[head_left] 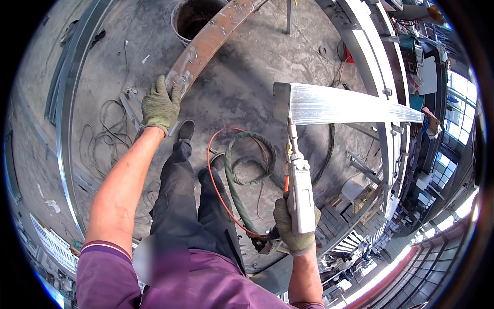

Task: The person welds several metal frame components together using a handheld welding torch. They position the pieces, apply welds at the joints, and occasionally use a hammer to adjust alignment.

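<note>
Person at work with two gloved hands, seen from above. The left hand (160, 105), in an olive glove, lies on the near end of a curved rust-brown bar (208, 41); the view does not show whether its fingers close beneath the edge. The right hand (297, 226), similarly gloved, is wrapped around a pale grey power tool (301, 190), whose slim nozzle points away from the body, its tip at the lower left corner of a bright silver beam (339, 105). That beam reaches rightward across a curved steel frame (368, 56). Behind the bar's far part stands a bucket (175, 26). Between the arms, a green-sheathed hose (231, 177) loops over the grey floor (247, 82), beside a thin red line (218, 188).
</note>
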`<act>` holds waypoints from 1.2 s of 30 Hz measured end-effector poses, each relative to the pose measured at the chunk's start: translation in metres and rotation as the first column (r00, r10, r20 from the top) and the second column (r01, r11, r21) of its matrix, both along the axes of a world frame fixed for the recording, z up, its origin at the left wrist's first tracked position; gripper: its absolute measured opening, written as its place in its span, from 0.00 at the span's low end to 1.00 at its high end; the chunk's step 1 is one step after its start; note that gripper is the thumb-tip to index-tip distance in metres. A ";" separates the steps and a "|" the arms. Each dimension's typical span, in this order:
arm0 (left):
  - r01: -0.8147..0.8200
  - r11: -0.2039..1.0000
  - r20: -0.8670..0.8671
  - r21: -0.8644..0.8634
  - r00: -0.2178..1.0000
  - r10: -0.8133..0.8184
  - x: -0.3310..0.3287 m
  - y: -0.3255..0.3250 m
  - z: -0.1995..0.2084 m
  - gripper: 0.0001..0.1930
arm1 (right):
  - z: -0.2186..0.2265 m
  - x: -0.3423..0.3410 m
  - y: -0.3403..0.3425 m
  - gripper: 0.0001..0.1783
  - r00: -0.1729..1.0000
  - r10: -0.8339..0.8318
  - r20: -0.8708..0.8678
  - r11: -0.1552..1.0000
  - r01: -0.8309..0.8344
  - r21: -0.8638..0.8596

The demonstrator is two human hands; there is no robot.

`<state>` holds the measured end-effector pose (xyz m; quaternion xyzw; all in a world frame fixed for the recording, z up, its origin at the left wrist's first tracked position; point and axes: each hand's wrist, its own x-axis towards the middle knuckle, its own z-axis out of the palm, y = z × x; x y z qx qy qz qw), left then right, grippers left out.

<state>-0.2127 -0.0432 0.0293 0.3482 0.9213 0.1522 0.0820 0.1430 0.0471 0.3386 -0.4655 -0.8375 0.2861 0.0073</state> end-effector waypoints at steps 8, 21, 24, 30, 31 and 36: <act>0.004 1.000 -0.018 0.007 1.000 -0.004 0.000 0.000 0.000 0.33 | -0.004 0.000 -0.002 0.10 1.000 0.018 -0.001 1.000 -0.018 0.013; -0.001 1.000 -0.028 -0.017 1.000 0.000 0.001 0.002 0.001 0.33 | 0.000 -0.007 -0.001 0.11 0.995 0.084 0.063 0.995 -0.087 0.053; -0.009 1.000 -0.019 -0.023 1.000 0.008 0.002 0.002 0.001 0.33 | -0.001 -0.007 0.000 0.12 0.992 0.111 0.056 0.991 -0.114 0.069; -0.009 1.000 -0.033 -0.027 0.999 0.008 0.001 0.001 0.000 0.33 | 0.000 -0.008 0.001 0.11 0.991 0.122 0.064 0.989 -0.127 0.081; -0.010 0.999 -0.033 -0.031 0.999 0.009 0.001 0.001 0.000 0.33 | 0.000 -0.008 0.001 0.11 0.989 0.127 0.073 0.988 -0.132 0.081; -0.011 1.000 -0.043 -0.024 0.999 0.010 0.002 0.001 -0.001 0.33 | 0.000 -0.007 0.001 0.11 0.989 0.123 0.083 0.988 -0.129 0.079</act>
